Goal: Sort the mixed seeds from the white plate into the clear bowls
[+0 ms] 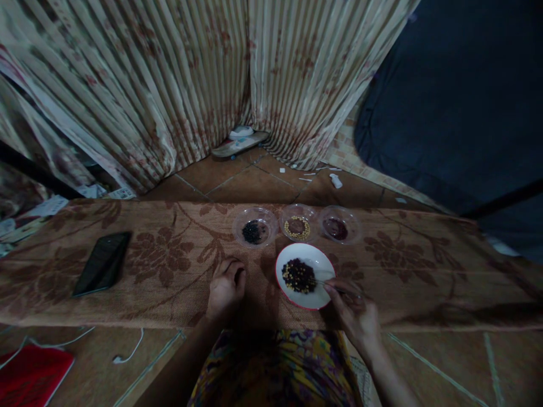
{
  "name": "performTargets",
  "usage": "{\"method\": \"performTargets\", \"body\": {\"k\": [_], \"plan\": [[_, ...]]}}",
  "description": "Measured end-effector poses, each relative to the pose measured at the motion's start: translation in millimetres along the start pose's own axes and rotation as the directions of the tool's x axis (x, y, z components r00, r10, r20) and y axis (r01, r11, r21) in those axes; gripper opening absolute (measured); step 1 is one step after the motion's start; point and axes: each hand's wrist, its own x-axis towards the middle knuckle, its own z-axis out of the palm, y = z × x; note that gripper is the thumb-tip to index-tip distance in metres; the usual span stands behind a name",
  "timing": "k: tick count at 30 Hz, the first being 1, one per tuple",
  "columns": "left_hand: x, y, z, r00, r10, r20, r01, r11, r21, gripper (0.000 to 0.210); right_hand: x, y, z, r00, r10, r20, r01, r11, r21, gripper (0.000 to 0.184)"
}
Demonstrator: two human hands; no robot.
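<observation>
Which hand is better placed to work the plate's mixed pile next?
Probably the right hand: it holds a slim tool at the pile, while the left hand rests apart from the plate.

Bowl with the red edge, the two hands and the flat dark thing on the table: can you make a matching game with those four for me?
Column one
1. White bowl
2. Right hand
3. Left hand
4. Dark flat device

Column two
A. Fingers curled, nothing visible in them
B. Toward the left end of the table
C. Has a red rim
D. Holding a thin utensil

Pairs: 1-C, 2-D, 3-A, 4-B
</observation>
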Motion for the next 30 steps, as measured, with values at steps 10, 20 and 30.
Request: {"method": "performTargets", "body": {"k": [10, 20, 30], "plan": [[1.5, 1.4, -1.7, 1.0, 0.002, 0.01, -0.001, 1.0, -0.01, 0.015, -0.5, 5.6, 2.4, 1.0, -0.012, 0.022, 0.013, 0.999, -0.035, 0.025], [1.5, 3.2, -2.6, 1.0, -0.012, 0.014, 0.012, 1.0, 0.003, 0.017, -1.9, -3.6, 2.5, 1.0, 0.014, 0.011, -0.014, 1.0, 0.02, 0.025], [1.1, 2.5, -1.7, 0.999, -0.027, 0.024, 0.026, 1.0, 0.012, 0.016, 2.4, -12.6, -1.5, 0.999, -0.017, -0.033, 0.018, 0.999, 0.046, 0.023]]}}
